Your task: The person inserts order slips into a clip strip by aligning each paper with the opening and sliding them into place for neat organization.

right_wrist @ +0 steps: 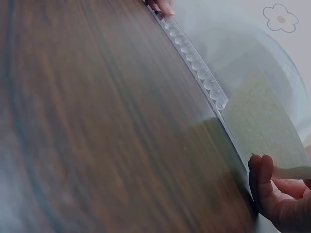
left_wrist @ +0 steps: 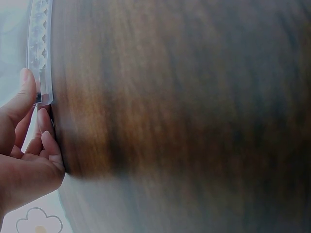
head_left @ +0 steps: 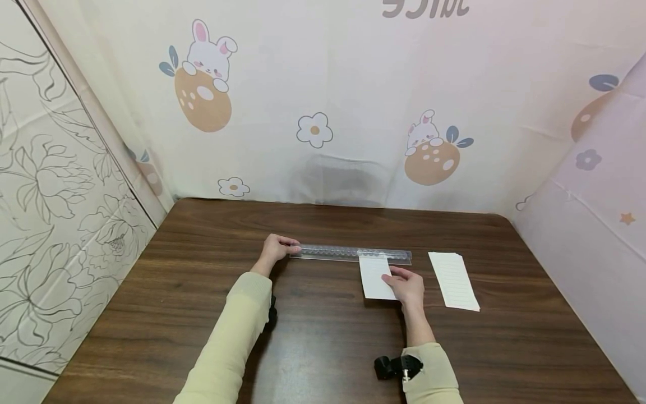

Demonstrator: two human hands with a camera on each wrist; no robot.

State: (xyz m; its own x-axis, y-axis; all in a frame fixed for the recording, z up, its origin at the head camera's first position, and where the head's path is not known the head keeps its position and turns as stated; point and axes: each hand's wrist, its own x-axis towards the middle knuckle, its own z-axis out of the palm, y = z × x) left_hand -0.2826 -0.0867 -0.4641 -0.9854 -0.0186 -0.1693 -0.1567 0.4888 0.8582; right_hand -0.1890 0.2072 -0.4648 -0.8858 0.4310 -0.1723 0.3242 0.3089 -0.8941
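A long clear plastic strip (head_left: 328,252) with a row of round scalloped shapes along it lies sideways across the table. My left hand (head_left: 275,248) pinches its left end; in the left wrist view the thumb (left_wrist: 27,92) lies on the strip's end. Between the thumb and fingers of my right hand (head_left: 410,289) is a white card (head_left: 374,278), gripped by its lower right side. The card's top edge overlaps the right part of the strip. In the right wrist view the card (right_wrist: 262,126) stands tilted up from the table beside the strip (right_wrist: 194,63).
A small stack of white lined cards (head_left: 454,280) lies to the right of my right hand. The brown wooden table (head_left: 313,336) ends at the back against a printed curtain (head_left: 353,84), with more fabric at both sides.
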